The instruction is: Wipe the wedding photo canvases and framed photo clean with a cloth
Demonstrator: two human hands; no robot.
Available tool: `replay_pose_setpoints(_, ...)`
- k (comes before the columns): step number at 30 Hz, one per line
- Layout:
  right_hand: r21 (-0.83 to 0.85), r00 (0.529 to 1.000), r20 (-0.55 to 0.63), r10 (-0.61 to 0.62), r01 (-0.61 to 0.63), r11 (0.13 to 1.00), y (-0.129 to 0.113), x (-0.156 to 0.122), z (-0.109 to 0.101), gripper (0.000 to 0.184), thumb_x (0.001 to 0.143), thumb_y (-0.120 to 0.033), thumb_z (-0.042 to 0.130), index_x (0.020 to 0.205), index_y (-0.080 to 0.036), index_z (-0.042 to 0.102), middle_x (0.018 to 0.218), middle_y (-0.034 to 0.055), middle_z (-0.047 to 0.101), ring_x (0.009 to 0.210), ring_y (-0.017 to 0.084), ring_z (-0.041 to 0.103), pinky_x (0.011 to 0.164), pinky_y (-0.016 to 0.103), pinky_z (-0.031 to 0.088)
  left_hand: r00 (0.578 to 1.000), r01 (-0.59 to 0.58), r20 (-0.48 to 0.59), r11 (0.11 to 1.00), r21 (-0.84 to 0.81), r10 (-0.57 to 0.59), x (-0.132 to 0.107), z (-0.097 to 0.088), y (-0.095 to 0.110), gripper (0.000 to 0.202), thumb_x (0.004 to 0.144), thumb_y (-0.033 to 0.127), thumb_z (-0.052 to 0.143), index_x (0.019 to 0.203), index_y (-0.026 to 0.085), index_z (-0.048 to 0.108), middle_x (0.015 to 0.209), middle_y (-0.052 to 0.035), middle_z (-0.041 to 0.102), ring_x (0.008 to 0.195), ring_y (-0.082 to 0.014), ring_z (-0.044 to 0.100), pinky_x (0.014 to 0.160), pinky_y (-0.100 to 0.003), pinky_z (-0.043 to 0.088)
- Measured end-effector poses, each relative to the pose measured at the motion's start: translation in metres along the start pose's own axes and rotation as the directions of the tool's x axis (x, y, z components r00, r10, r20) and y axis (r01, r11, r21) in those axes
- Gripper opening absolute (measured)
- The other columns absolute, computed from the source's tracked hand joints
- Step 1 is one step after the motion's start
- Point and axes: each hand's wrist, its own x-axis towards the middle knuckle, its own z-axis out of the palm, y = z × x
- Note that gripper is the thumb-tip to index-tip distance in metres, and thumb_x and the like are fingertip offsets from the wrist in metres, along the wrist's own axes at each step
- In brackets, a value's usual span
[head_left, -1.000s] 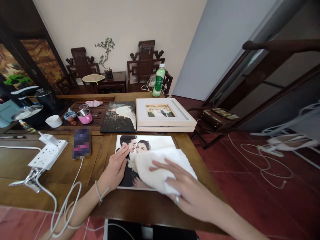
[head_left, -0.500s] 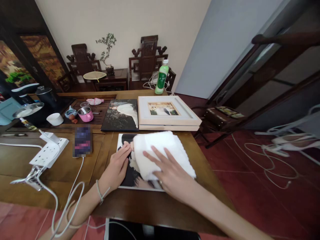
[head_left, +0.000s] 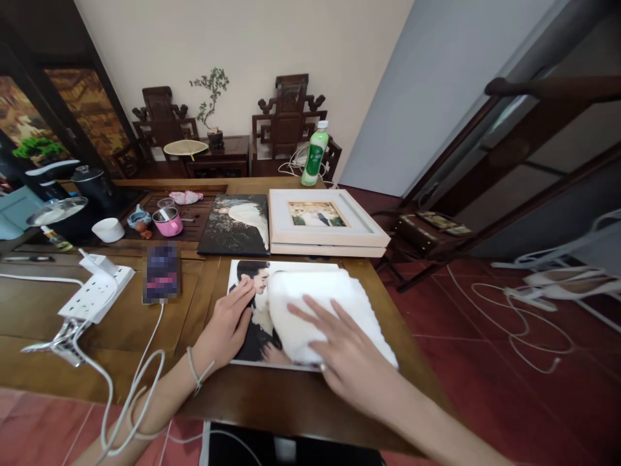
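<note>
A large photo print (head_left: 252, 310) of a couple lies flat near the front edge of the wooden table (head_left: 121, 323). My left hand (head_left: 226, 327) rests flat on its left side, fingers stretched out, holding it down. My right hand (head_left: 347, 353) presses with spread fingers on a folded white cloth (head_left: 323, 304) that covers the right half of the print.
Behind the print lie a dark photo panel (head_left: 236, 224) and a white framed picture (head_left: 323, 223). A green bottle (head_left: 314, 155) stands at the back. A phone (head_left: 161, 273), white power strip (head_left: 94, 291) with cables, pink cup (head_left: 166, 222) and tea tray sit left. Red floor with cords lies right.
My right hand slid the cloth up over the print's top, then back toward me and to the right, uncovering part of the picture. The left hand stayed put.
</note>
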Motion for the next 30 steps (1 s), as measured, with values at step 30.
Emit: replay_pose_setpoints(30, 0.238, 0.996, -0.057, 0.062, -0.047, 0.97, 0.026, 0.019, -0.018, 0.034, 0.063, -0.002, 0.039, 0.08, -0.02, 0.063, 0.125, 0.0081, 0.062, 0.13, 0.026, 0.043, 0.108, 0.052, 0.033, 0.999, -0.042, -0.016, 0.999, -0.006, 0.042, 0.001, -0.004, 0.003, 0.043, 0.096, 0.022, 0.038, 0.139, 0.02, 0.042, 0.146, -0.0109, 0.042, 0.138, -0.0244, 0.033, 0.11, -0.046, 0.034)
